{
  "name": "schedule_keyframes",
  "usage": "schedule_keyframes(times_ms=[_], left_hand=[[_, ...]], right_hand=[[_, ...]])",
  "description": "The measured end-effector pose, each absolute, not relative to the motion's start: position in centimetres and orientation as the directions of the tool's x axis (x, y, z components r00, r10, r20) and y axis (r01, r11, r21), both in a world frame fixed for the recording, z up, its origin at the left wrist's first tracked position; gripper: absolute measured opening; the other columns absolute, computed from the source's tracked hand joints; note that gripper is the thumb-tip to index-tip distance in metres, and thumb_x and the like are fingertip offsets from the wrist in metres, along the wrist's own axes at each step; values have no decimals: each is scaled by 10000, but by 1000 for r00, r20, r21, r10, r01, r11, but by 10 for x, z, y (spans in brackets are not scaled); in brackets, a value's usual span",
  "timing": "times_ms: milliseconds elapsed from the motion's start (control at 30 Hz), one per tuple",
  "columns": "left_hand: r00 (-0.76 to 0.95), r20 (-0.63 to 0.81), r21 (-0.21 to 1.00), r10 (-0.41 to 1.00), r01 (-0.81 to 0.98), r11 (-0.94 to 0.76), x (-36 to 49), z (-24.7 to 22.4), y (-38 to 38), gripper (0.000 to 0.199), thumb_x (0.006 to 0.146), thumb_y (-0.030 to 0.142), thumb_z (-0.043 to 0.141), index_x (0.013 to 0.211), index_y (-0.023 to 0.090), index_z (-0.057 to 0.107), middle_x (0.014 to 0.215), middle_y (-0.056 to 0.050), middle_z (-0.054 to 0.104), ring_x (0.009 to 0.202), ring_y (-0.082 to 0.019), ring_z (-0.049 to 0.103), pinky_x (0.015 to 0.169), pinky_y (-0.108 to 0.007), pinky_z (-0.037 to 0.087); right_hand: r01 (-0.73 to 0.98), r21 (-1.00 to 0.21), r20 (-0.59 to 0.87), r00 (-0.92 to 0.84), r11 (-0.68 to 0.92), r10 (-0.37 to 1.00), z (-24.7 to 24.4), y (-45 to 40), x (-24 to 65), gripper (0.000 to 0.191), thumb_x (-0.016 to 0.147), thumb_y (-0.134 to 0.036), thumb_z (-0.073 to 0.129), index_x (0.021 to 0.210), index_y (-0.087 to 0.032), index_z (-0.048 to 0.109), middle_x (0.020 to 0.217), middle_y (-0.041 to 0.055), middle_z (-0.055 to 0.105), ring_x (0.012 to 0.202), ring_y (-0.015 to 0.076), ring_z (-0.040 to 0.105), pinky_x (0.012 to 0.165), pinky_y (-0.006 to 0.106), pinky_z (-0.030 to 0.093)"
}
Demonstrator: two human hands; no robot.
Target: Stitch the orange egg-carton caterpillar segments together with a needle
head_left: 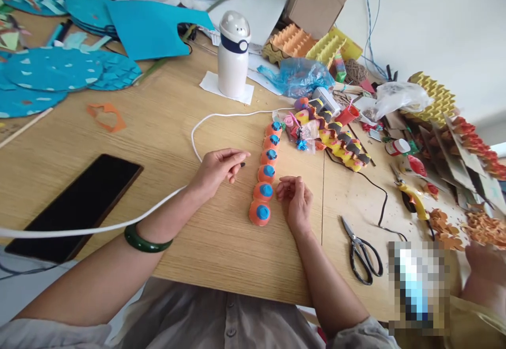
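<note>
An orange caterpillar [267,175] made of egg-carton cups with blue caps lies in a row on the wooden table [166,143]. My left hand [219,169] rests just left of it and pinches a tiny black piece [242,165] between thumb and fingers. A green bangle [146,240] sits on that wrist. My right hand [295,202] lies just right of the caterpillar's near end, fingers loosely curled, holding nothing that I can see.
A yellow-and-black caterpillar [338,137] lies further right. Scissors [361,251] and a yellow glue gun [413,199] lie at right. A white bottle [233,54], a black phone [77,206], a white cable [118,225] and blue paper shapes [55,69] are at left. Another person's hand [484,267] shows at right.
</note>
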State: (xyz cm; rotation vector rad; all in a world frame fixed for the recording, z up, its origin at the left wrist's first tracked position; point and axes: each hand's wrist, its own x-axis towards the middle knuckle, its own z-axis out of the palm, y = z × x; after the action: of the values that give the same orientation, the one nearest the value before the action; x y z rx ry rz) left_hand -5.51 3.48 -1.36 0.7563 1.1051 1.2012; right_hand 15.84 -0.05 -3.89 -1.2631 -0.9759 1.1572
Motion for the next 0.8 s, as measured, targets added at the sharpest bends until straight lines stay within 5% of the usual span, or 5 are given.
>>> schedule_keyframes(times_ms=[167,367,633,800], left_hand=[[-10,-332,832,943,-475,287,-52,-10,26,249,712,301,825,909,155,783,546,72,425,503,-76,372,450,-206,405],[173,-358,764,918,-511,394,-53,3,14,231,826,325,772,990,162,778,670,13,624,571,-98,528,553,-241,524],[314,-523,602,793,-523,604,-53,13,7,239,849,361,829,965,154,800,474,102,386,429,-36,327,417,-154,363],[285,-537,540,794,-607,583,-45,10,8,298,734,314,930,936,139,798,554,86,468,491,-17,385,454,-121,397]], right_hand=[[-82,-994,-87,233,-70,969,-34,1,159,546,933,-705,580,812,-201,753,618,22,684,511,139,575,501,281,446],[-85,-996,-72,399,-42,914,-31,5,163,496,961,-631,584,798,-194,753,592,12,683,482,127,573,490,261,450],[-114,-993,-72,449,-23,891,-31,13,171,500,970,-620,591,804,-183,770,602,26,704,507,124,603,500,248,463],[-139,-990,-78,437,-19,896,-31,14,171,492,948,-626,617,797,-183,770,604,23,707,508,123,603,493,246,459]])
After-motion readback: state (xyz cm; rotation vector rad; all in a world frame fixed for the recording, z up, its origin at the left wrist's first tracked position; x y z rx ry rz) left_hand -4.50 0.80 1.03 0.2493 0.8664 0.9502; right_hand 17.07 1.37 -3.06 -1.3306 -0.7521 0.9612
